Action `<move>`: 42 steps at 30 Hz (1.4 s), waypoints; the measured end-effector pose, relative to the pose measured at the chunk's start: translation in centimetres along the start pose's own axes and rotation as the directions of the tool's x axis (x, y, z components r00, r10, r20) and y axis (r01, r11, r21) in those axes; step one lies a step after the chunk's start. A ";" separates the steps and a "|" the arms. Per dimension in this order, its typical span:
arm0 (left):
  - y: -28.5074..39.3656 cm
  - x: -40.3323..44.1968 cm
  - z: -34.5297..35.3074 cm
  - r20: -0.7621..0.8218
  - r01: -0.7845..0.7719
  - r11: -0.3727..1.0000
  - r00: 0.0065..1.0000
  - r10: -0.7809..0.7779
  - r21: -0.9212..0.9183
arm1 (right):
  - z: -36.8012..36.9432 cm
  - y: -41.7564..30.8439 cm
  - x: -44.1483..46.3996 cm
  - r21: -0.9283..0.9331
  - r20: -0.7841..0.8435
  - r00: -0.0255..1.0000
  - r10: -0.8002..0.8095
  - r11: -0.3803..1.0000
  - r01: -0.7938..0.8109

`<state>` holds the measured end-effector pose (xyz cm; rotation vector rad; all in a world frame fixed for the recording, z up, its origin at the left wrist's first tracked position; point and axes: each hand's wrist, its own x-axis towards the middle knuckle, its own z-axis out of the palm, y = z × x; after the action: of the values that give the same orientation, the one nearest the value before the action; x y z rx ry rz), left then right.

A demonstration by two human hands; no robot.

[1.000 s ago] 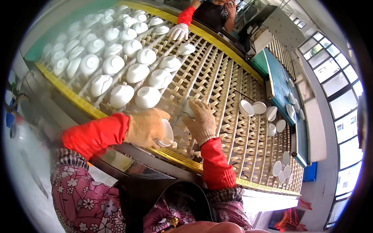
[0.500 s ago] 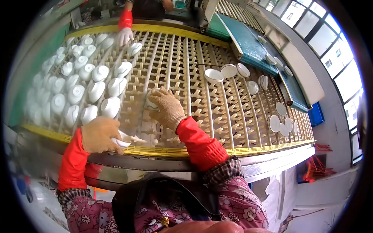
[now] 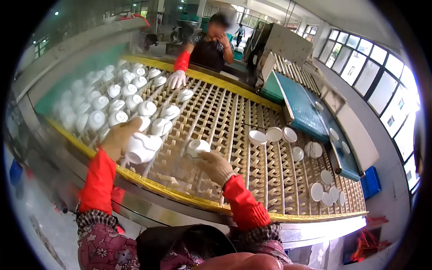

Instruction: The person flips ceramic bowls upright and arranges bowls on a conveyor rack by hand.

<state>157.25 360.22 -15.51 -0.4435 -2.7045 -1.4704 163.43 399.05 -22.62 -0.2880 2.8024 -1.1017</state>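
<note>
My left hand [image 3: 119, 138], in a tan knit glove, grips a white cup [image 3: 141, 148] above the near left part of the peg conveyor [image 3: 180, 175]. A second white shape overlaps that cup, and I cannot tell whether both are held. My right hand [image 3: 216, 167], gloved the same way, is beside another white cup [image 3: 198, 146] resting upside down on the pegs. Its fingers look apart and slightly blurred, close against the cup's lower right side. Rows of upturned white cups [image 3: 133, 102] fill the conveyor's left side.
Across the conveyor, a co-worker's gloved hand [image 3: 177, 79] rests near one cup [image 3: 185, 95]. White bowls [image 3: 258, 137] sit tilted among the right-hand pegs. A green belt [image 3: 299, 101] slopes down at the right, beside a blue bin [image 3: 370, 182]. Yellow edging [image 3: 166, 189] borders the conveyor.
The view has tilted up, showing more of the room. My left hand has lifted its cup away from the near edge, and my right hand has slid off the top of its cup.
</note>
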 end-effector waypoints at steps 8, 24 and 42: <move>-0.9 1.2 9.1 0.060 -0.190 0.764 0.979 0.195 0.617 | -2.8 3.4 -14.6 0.149 -0.216 0.972 0.091 0.987 -0.059; 0.9 -0.3 10.6 0.116 -0.340 0.596 0.917 0.381 0.728 | -4.6 8.4 -17.8 0.495 -0.291 0.821 0.491 0.812 -0.310; 13.6 3.7 34.5 -0.014 -0.433 0.628 0.816 0.578 0.646 | -21.4 35.0 -33.8 -0.530 -0.625 0.728 0.281 0.531 -0.661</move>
<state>161.00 396.60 -22.85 -0.8419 -2.3755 -0.4033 187.88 445.70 -29.65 0.8215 3.2529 0.1786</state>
